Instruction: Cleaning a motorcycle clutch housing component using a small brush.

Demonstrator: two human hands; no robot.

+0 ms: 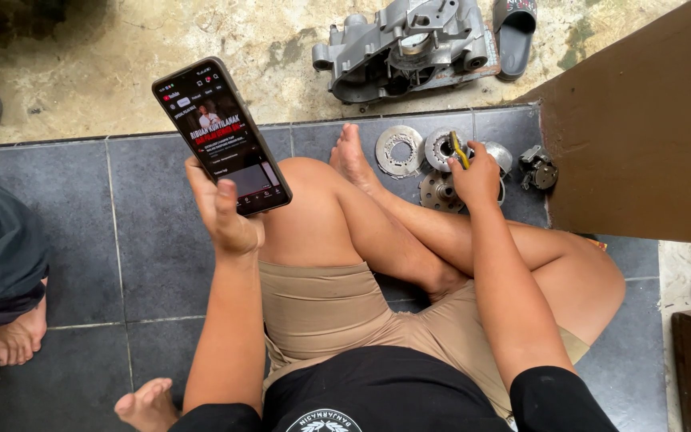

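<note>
A black smartphone with a lit screen is held up at an angle over dark grey floor tiles, gripped from below by the person's left hand, whose fingers wrap around its lower edge. The person sits cross-legged on the tiles in tan shorts and a black shirt, seen from above. Their right hand reaches forward past the knees and is closed around a thin yellow tool, which sticks up from the fist. That hand rests on a cluster of round metal engine parts lying on the tiles just beyond the person's bare foot; among them is a flat silver disc with a toothed centre hole. A small dark metal piece lies just to the right, near a brown wall. Beyond the tiles, on rough concrete, sits a large grey engine casing with a dark sandal beside it. At the left edge, another person's bare foot and dark clothing show.
</note>
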